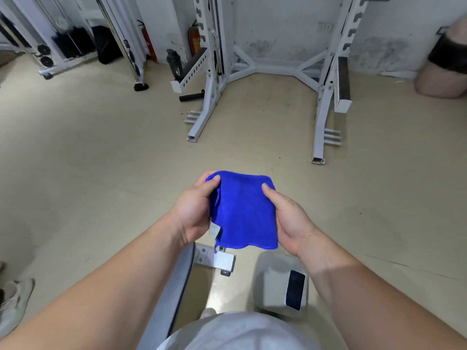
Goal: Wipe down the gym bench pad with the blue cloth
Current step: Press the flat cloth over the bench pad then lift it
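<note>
A folded blue cloth (243,213) hangs in the air between both my hands, with a small white label at its lower left corner. My left hand (193,210) pinches its left edge with the thumb on top. My right hand (290,221) grips the right edge. Below my left forearm lies a grey bench pad (174,286), partly hidden by the arm, with its white frame (222,261) showing under the cloth.
A white squat rack (321,97) stands ahead on the beige floor. A phone (294,289) lies on a grey block at lower right. A shaker bottle (174,63), fire extinguishers and a cable machine (63,44) line the back wall. Another person's shoe (15,299) is at left.
</note>
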